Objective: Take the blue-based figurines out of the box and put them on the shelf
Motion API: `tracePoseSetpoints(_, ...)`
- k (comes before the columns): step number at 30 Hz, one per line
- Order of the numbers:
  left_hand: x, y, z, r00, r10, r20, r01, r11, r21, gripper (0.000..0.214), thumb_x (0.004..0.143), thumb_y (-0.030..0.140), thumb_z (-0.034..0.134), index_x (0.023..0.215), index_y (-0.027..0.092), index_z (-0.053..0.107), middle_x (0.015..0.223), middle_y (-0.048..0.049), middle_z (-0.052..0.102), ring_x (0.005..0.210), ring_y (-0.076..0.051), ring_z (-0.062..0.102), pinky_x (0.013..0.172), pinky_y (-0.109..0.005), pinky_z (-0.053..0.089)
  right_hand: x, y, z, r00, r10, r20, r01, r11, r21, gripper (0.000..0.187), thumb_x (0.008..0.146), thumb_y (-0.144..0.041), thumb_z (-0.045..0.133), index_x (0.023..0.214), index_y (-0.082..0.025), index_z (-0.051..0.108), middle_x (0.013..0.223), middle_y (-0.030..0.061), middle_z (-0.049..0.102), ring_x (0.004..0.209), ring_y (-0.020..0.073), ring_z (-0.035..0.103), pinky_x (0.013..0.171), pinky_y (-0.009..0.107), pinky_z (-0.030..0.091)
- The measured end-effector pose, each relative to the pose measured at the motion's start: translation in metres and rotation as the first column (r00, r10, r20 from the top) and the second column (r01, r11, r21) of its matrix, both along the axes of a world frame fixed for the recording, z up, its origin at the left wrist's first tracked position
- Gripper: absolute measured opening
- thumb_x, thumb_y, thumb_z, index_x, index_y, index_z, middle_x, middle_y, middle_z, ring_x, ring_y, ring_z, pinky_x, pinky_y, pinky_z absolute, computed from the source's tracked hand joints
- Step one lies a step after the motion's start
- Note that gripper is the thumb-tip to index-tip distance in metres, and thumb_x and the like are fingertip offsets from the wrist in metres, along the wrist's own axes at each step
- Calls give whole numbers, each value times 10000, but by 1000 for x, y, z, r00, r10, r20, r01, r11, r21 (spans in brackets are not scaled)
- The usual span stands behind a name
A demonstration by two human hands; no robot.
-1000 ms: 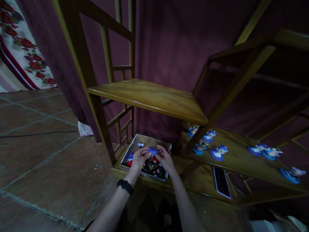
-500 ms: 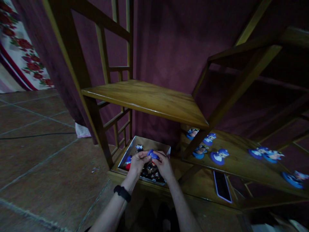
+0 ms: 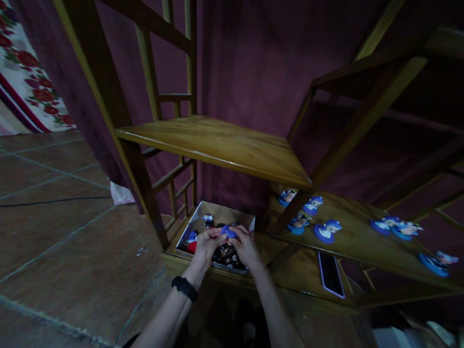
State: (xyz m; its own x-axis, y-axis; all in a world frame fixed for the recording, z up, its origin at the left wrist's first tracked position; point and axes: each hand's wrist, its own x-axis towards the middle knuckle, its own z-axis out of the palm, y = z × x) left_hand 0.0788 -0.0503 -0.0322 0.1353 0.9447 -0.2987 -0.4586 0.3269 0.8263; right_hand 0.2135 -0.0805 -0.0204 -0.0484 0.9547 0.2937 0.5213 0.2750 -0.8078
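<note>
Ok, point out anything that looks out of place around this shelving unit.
A small pale scrap lies on the tiled floor, left of the open cardboard box; it looks like stray litter, though it's too small to identify. Nothing else clearly stands out.

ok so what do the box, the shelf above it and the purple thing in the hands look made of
Box: probably matte cardboard, from its thin walls and brownish inside. Shelf: seemingly varnished wood, with visible grain and a glossy edge. Purple thing: possibly smooth plastic, judging by its even colour.
</note>
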Motion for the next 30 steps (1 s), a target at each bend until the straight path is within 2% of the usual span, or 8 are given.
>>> tracePoseSetpoints(8,1,4,-10,1000,-23,12,24,996,-87,194,570,19,717,737,86,643,657,-57,678,609,-151,639,678,-294,535,3,1,-9,1000,-1,19,2,999,-45,390,771,-165,504,1149,-256,542,1104,47,548,1025,183,515,918,336,387)
tracePoseSetpoints(11,-7,8,-11,996,-56,69,67,984,-163,219,595,13,704,785,100,638,700,-70,684,645,-169,655,685,-306,541,5,4,-16,995,11,-95,-21,994,-105,490,777,-271,531,1257,-270,432,1135,48,546,985,176,537,879,330,419)
tracePoseSetpoints(13,-11,10,-10,993,-44,110,67,975,-213,225,634,23,681,833,112,631,719,-75,686,639,-170,659,663,-304,546,8,9,-23,975,-25,-219,-10,988,-155,478,798,-344,498,1263,-269,418,1114,39,561,929,159,559,833,310,447)
tracePoseSetpoints(17,-13,13,-10,988,-21,156,64,958,-280,158,705,51,627,851,108,619,701,-88,684,608,-165,659,608,-267,547,11,20,-37,914,-163,-371,78,969,-233,341,786,-424,483,1046,-232,592,1002,32,610,904,170,567,795,306,466)
tracePoseSetpoints(20,-13,14,-9,985,-52,165,99,951,-293,140,716,58,616,850,99,614,695,-95,684,604,-168,661,600,-259,549,6,25,-43,871,-195,-452,64,955,-289,330,722,-452,555,945,-222,632,923,30,632,848,181,586,746,314,485)
tracePoseSetpoints(25,-11,14,-5,989,-127,76,141,961,-238,172,734,65,598,905,81,608,680,-107,684,582,-168,660,583,-260,553,-3,26,-37,802,-185,-568,-24,940,-340,314,648,-464,613,794,-188,636,796,17,625,710,155,598,648,284,495)
tracePoseSetpoints(30,-10,11,0,978,-210,8,209,965,-157,257,688,51,643,942,79,611,743,-114,695,647,-185,670,636,-285,559,-2,22,-28,769,-233,-595,-8,928,-373,292,568,-405,686,712,-172,585,677,-10,585,627,132,575,607,260,485)
